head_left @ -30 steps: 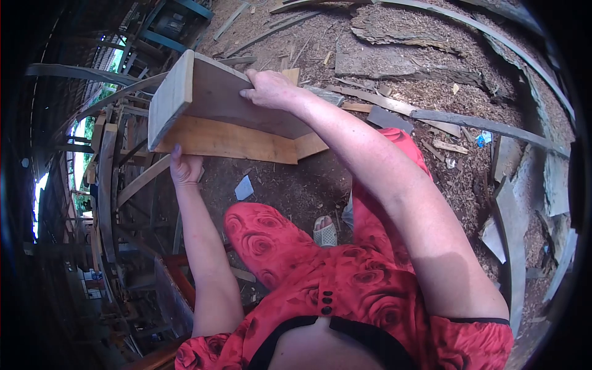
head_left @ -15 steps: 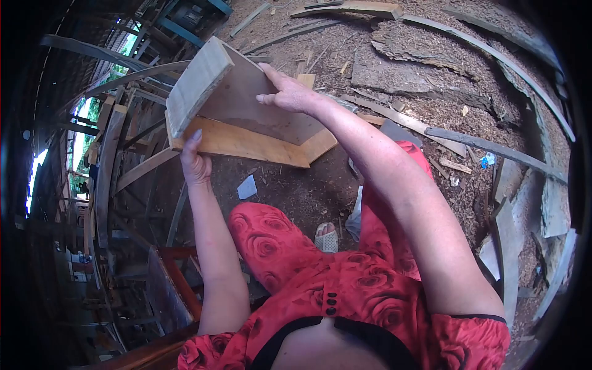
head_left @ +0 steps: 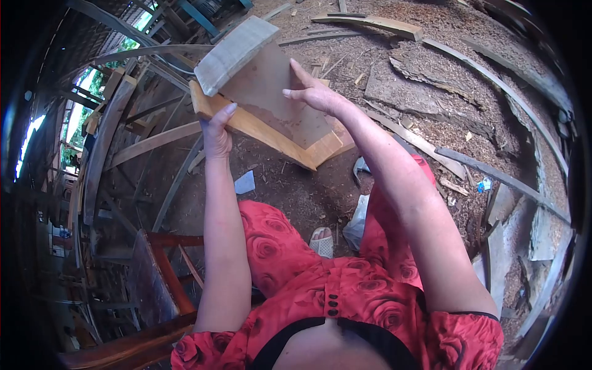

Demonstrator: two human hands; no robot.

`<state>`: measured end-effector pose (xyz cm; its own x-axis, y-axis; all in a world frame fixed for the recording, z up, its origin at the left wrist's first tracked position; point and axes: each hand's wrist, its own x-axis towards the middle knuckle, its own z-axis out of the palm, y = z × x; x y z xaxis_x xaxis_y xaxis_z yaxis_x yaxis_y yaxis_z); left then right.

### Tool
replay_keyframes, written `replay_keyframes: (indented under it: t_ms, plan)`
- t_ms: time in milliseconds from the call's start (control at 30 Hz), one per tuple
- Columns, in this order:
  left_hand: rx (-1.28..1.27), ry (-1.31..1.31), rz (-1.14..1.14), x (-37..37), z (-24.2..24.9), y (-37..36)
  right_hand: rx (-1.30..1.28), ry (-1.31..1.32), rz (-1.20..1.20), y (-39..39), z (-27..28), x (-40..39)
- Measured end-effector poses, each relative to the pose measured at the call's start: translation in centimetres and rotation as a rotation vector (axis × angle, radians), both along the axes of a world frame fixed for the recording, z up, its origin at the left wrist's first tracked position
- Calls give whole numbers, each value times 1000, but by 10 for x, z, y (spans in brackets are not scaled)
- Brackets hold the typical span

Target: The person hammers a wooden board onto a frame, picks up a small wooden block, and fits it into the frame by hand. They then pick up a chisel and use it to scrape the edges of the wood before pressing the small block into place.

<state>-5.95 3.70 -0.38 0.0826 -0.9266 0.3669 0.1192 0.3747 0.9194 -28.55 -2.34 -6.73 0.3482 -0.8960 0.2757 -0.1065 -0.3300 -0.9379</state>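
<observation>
An angled wooden frame (head_left: 265,135) with a flat brown panel (head_left: 259,77) and a pale block-like end board (head_left: 237,54) is held up in front of me, tilted. My left hand (head_left: 217,131) grips the light-coloured side board near its left end, thumb on top; its other fingers are hidden behind the wood. At the panel's right edge is my right hand (head_left: 314,94), thumb lying over the panel face and index finger stretched along the edge. The rest of its fingers are out of sight.
Bark slabs (head_left: 425,105) and long wooden strips (head_left: 493,176) lie on chip-strewn ground to the right. Leaning timbers (head_left: 111,148) stand at left. A reddish-brown wooden furniture piece (head_left: 163,277) is beside my left arm. A pale scrap (head_left: 245,183) lies near my knee.
The frame has shifted up and to the right in view, together with both hands, and its tilt differs slightly. The surroundings have also shifted with the camera. Both hands stay on the frame.
</observation>
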Motion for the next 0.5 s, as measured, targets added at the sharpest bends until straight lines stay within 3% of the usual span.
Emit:
replay_keyframes:
  t_ms: [67,133,267,400,500]
  plan:
    - [-100,-62,43,-13,6,5,9,21,18,4,3,-2]
    - [-117,-46,72,-21,8,9,3,254,45,10,9,-12]
    - [-209,3,95,-25,3,4,91,310,48,19,4,-34]
    - [-212,25,78,-22,-2,0,66,776,-93,25,-20,-61]
    - [-273,-32,105,-24,-3,-2,186,881,-82,18,-105,-82]
